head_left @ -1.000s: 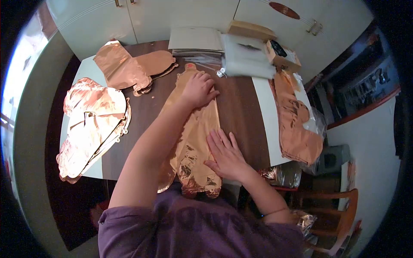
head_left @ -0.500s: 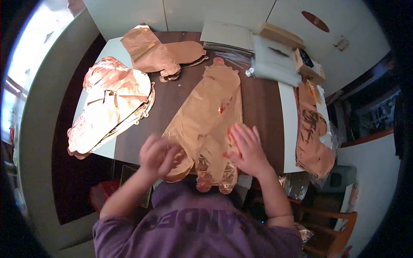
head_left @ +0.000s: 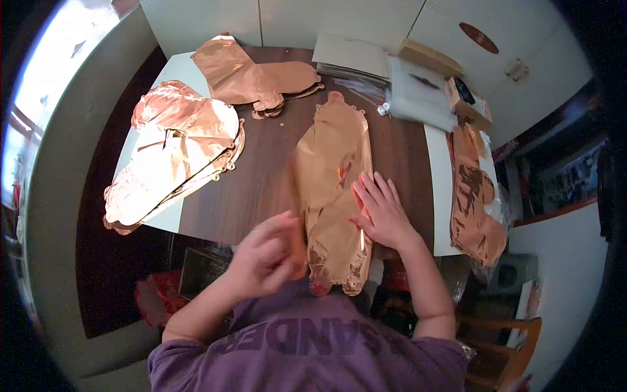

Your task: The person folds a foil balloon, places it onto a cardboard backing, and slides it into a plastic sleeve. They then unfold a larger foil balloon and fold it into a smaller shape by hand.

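Note:
A long copper-coloured foil piece (head_left: 336, 157) lies lengthwise on the dark wooden table, its lower end near the front edge. My right hand (head_left: 384, 212) rests on its right side, palm down with fingers spread. At the lower left side, my left hand (head_left: 266, 256) has curled fingers on the foil's edge, which is raised and blurred by motion. The exact contact of its fingertips is hard to see. A small red mark shows at the foil's top end, and another at its lower end.
Foil pieces (head_left: 176, 147) are piled at the left, with another stack (head_left: 255, 75) at the back. White flat sheets (head_left: 349, 55) and clear plastic bags (head_left: 421, 91) lie at the back right. More foil (head_left: 473, 202) sits on the right edge. A wooden chair (head_left: 519, 356) stands at the lower right.
The foil's left side has come up and inward, narrowing the piece. My left hand has moved right and down with it. My right hand has flattened and shifted slightly right.

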The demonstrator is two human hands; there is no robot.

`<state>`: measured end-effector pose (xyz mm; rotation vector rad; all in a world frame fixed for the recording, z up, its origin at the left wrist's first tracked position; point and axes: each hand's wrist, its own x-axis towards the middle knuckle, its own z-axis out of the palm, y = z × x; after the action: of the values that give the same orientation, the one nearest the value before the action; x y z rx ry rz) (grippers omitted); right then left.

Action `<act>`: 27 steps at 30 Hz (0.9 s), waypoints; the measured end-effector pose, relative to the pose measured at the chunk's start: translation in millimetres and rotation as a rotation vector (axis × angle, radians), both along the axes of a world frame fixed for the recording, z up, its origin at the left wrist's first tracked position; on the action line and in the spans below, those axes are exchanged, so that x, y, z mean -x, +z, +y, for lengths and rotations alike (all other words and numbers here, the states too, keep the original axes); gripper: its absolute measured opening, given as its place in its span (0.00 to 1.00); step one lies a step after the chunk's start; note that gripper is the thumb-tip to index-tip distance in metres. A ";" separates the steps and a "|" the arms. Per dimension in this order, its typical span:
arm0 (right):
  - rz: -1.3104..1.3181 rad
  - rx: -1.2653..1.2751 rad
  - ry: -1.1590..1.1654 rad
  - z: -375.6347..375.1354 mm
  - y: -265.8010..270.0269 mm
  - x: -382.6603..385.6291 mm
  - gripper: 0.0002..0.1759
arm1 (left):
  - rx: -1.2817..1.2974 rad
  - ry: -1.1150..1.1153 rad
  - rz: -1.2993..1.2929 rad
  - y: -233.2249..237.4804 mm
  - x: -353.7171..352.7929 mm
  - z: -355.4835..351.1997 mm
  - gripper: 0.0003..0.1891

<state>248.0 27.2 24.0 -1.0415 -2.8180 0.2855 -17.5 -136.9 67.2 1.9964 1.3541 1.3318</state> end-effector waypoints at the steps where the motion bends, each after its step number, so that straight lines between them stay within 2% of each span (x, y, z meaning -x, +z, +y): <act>1: -0.004 0.000 0.007 -0.5 0.4 -0.6 0.40 | 0.026 -0.178 -0.006 2.8 -8.3 15.9 0.08; 2: -0.008 0.000 0.014 0.2 1.4 -0.9 0.39 | 0.050 -0.355 -0.012 1.7 -16.9 26.5 0.08; 5: -0.029 -0.020 0.019 2.2 1.2 -0.1 0.39 | 0.072 -0.548 0.240 -27.6 -41.0 43.7 0.13; 8: 0.025 -0.029 0.015 1.3 -2.0 -3.3 0.35 | 0.216 -0.631 0.066 -30.4 -26.4 57.1 0.18; 9: 0.039 -0.039 0.018 2.5 -3.7 -4.4 0.34 | 0.233 -0.597 0.114 -33.9 -10.2 62.9 0.25; 12: 0.128 -0.053 0.022 6.8 -10.1 -6.3 0.29 | 0.075 -0.179 0.488 -44.5 13.3 81.1 0.33; 15: 0.182 -0.038 0.033 12.1 -6.6 -3.9 0.27 | 0.091 -0.136 0.740 -59.6 8.7 101.3 0.39; 23: 0.296 -0.052 0.061 17.7 -5.4 -2.6 0.23 | 0.022 -0.140 0.825 -67.2 -6.5 109.9 0.43; 26: 0.286 -0.180 0.035 0.9 21.0 12.5 0.20 | 0.012 -0.130 0.838 -67.4 -6.6 110.1 0.43; 27: 0.228 -0.142 0.116 -9.6 25.3 15.8 0.20 | 0.022 -0.127 0.851 -66.7 -6.9 109.6 0.43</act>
<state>232.2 17.6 49.3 -0.7655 -2.6516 0.1973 -10.6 -27.3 0.5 2.7113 1.4922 0.3765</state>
